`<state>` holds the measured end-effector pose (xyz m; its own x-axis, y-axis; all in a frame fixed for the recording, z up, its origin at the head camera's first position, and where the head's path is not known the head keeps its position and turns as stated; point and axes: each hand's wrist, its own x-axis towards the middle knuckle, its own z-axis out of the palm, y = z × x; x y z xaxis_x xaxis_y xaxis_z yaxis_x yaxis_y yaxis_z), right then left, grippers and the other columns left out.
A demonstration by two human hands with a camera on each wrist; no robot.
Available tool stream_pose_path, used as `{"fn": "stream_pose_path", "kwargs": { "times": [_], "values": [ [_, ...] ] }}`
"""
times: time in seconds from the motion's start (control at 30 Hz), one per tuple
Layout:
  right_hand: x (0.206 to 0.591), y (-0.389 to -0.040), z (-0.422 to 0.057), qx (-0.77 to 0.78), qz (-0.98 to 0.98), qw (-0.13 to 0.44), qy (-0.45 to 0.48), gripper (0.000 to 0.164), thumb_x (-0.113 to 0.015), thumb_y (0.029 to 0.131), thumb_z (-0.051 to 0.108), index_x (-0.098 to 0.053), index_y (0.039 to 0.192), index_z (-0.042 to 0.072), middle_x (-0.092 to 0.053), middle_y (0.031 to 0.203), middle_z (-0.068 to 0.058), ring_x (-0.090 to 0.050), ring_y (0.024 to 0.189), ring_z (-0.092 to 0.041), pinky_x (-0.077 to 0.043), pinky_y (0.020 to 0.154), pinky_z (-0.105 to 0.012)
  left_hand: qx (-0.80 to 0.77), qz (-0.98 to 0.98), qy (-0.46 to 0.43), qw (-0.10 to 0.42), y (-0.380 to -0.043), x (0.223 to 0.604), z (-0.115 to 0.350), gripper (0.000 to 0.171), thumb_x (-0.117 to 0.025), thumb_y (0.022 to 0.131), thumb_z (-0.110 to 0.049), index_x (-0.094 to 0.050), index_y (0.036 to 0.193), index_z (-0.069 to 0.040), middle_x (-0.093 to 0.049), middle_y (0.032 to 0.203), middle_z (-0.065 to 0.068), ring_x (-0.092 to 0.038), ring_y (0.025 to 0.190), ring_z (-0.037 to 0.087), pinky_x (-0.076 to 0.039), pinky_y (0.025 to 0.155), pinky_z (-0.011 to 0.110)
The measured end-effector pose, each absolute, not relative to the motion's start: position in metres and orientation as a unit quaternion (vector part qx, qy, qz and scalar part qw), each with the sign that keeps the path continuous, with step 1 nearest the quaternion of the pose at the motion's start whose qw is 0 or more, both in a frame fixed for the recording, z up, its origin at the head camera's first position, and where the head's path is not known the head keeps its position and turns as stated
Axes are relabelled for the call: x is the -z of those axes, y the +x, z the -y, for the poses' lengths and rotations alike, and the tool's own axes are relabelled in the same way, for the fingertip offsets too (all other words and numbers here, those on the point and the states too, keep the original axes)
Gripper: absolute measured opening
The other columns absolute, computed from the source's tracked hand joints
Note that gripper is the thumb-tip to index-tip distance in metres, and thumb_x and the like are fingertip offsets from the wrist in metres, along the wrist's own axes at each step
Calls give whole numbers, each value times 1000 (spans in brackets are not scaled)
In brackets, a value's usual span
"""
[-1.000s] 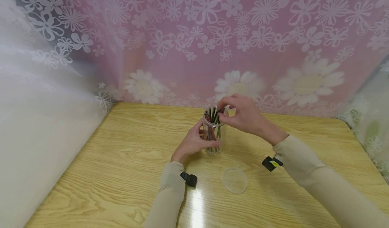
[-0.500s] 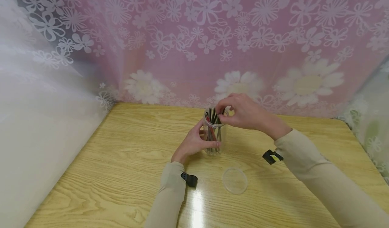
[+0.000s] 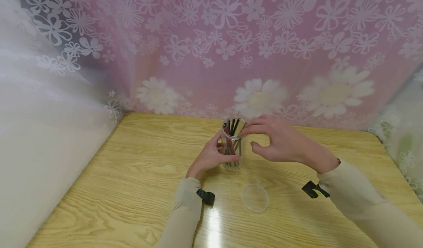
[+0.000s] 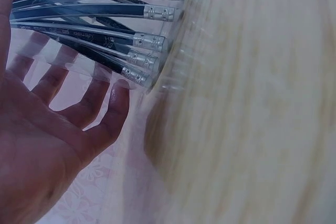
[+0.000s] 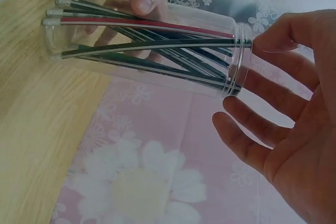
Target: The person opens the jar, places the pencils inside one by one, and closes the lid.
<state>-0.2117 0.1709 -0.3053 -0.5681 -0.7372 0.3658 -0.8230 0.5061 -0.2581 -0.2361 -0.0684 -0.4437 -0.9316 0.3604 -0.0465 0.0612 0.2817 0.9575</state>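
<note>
A clear plastic jar stands upright on the table, its mouth uncovered. Inside lean several dark pencils and one red pencil; their metal-banded eraser ends point down at the jar's base. My left hand grips the jar from the left, thumb across its front and fingers behind it. At the right side of the rim is my right hand, fingers spread and thumb apart from them. In the right wrist view, its fingertips lie close to the jar's mouth, with nothing held between finger and thumb.
A round clear lid lies flat on the wood-grain table in front of the jar. Flowered pink curtain hangs behind the table's back edge, with pale sheeting along the left. Black cameras are strapped to both wrists.
My right thumb and fingers, earlier together among the pencil tops, have parted. The right hand has drawn back to the right and lower. My left hand keeps its grip on the jar.
</note>
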Motion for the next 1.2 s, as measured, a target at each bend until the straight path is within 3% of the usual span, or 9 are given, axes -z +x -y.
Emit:
{"fn": "stream_pose_path", "kwargs": {
  "times": [0.1, 0.23, 0.37, 0.5, 0.77, 0.93, 1.2],
  "values": [
    [311, -205, -176, -232, 853, 116, 453, 38, -69, 86, 6, -74, 122, 18, -72, 126, -2, -66, 116, -25, -53, 94, -52, -583, -792, 128, 129, -235, 445, 68, 100, -89, 78, -42, -26, 154, -55, -53, 147, -1, -53, 137, 25, -49, 107, 54],
    [320, -196, -188, -269, 845, 134, 442, 45, -71, 85, 0, -71, 126, 18, -70, 129, -2, -66, 116, -18, -57, 87, -37, -578, -796, 122, 128, -233, 445, 67, 102, -89, 78, -44, -24, 155, -55, -50, 152, -2, -54, 136, 26, -49, 106, 54],
    [331, -187, -202, -298, 839, 154, 429, 49, -73, 83, -5, -70, 126, 17, -71, 127, -1, -66, 113, -11, -56, 80, -20, -574, -800, 120, 126, -231, 445, 66, 103, -90, 77, -45, -24, 156, -55, -52, 150, -1, -55, 134, 25, -50, 106, 54],
    [348, -179, -215, -310, 838, 160, 420, 52, -74, 80, -8, -71, 123, 20, -73, 120, 2, -67, 108, -9, -54, 78, -14, -574, -800, 122, 124, -231, 445, 66, 102, -90, 76, -45, -26, 154, -55, -59, 142, -1, -57, 132, 23, -51, 104, 53],
    [386, -165, -227, -332, 847, 112, 400, 51, -80, 81, -3, -69, 122, 25, -73, 116, 4, -68, 104, -6, -57, 75, -20, -564, -806, 136, 115, -234, 446, 67, 93, -90, 75, -46, -35, 149, -55, -64, 129, -4, -60, 126, 19, -52, 101, 52],
    [406, -157, -228, -342, 855, 63, 385, 48, -84, 84, 8, -67, 125, 27, -72, 119, 4, -68, 105, -8, -59, 74, -30, -555, -813, 138, 111, -236, 444, 68, 98, -90, 75, -47, -30, 152, -56, -62, 133, -3, -59, 127, 20, -52, 101, 51],
    [429, -147, -223, -310, 867, 6, 389, 51, -87, 83, 28, -66, 129, 20, -68, 127, 4, -67, 110, -17, -59, 80, -32, -546, -820, 132, 109, -236, 443, 69, 107, -90, 74, -49, -22, 156, -56, -57, 144, 0, -57, 130, 22, -50, 104, 53]
  ]
}}
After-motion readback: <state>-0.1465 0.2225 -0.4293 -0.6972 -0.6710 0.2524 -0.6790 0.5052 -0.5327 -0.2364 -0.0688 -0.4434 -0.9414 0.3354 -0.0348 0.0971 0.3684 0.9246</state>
